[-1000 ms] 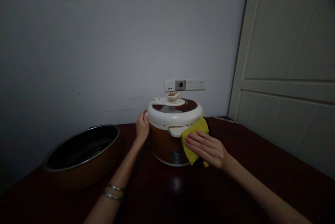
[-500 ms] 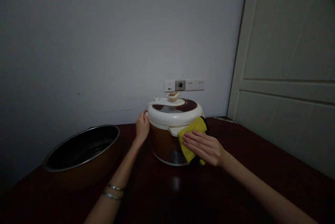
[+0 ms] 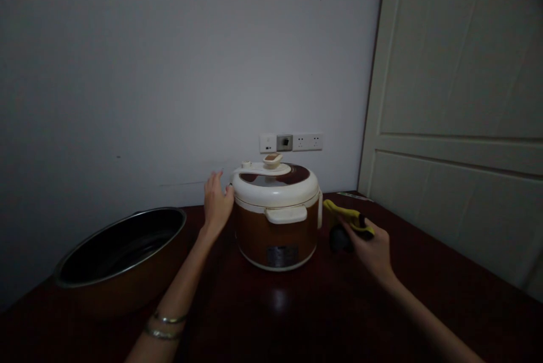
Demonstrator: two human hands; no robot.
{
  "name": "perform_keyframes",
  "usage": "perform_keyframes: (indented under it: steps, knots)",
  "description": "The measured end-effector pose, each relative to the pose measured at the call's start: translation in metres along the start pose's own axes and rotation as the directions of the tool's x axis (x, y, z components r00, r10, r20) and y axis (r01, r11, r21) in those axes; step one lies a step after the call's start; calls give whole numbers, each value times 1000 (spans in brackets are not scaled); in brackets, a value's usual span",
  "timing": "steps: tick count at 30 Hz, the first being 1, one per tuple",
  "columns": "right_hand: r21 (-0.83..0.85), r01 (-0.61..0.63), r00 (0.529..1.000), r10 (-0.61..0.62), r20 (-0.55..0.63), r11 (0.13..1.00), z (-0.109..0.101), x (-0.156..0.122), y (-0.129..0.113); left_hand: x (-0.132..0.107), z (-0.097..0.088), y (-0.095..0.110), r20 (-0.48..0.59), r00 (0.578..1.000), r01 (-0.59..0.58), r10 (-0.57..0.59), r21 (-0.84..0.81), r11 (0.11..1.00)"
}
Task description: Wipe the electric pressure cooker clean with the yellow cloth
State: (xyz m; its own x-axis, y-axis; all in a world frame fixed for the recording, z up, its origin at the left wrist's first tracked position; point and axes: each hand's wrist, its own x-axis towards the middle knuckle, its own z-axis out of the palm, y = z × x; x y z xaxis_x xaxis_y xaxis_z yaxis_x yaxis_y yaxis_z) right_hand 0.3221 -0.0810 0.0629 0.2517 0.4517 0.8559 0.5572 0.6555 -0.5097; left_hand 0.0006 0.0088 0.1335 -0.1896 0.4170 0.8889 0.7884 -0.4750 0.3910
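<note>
A rice cooker with a white lid and brown body stands upright on the dark red table. At its left side my left hand is open, fingers raised and apart, the thumb close to the lid's edge; whether it touches cannot be told. To the right of the cooker, my right hand grips a yellow and black cloth, held a little away from the cooker's side handle. A white handle juts from the cooker's front.
A large dark-lined pot with a metal rim sits on the left of the table. Behind the cooker are wall sockets. A pale panelled door stands on the right. A thin flat strip lies near the table's back edge.
My right hand has drawn the cloth off the cooker's front, out to its right. My left hand has loosened from the cooker's left side and opened. The view has shifted slightly.
</note>
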Motion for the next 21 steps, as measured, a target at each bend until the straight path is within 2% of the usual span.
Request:
perform_keyframes:
  steps: [3, 5, 7, 9, 10, 11, 13, 16, 19, 21]
  knots:
    - [76, -235, 970, 239, -37, 969, 7, 5, 10, -2, -19, 36, -75, 969, -236, 235, -5, 972]
    - [125, -329, 939, 338, -60, 936, 12, 8, 16, -9, -29, 61, -35, 909, -418, 416, -83, 905]
    - [162, -387, 907, 406, -111, 908, 17, 12, 20, -18, -35, 81, 48, 777, -610, 627, -186, 770]
    - [208, -387, 893, 421, -157, 898, 22, 15, 23, -28, -35, 93, 119, 647, -719, 753, -233, 654]
    - [233, -361, 898, 404, -172, 903, 25, 18, 23, -32, -34, 95, 143, 606, -747, 782, -234, 622]
    - [255, -323, 908, 374, -187, 911, 29, 20, 22, -37, -32, 97, 162, 585, -761, 794, -228, 607]
    - [284, -240, 931, 303, -205, 928, 37, 23, 18, -43, -27, 95, 181, 575, -767, 798, -221, 603]
    - [279, -138, 969, 188, -161, 950, 50, 22, 13, -50, -23, 88, 180, 590, -753, 787, -230, 617]
    - [225, -61, 991, 86, -103, 973, 59, 6, 18, -54, -23, 83, 153, 614, -738, 775, -238, 631]
    - [178, -71, 994, 85, -74, 982, 59, -11, 28, -57, -23, 81, 134, 631, -724, 764, -252, 642]
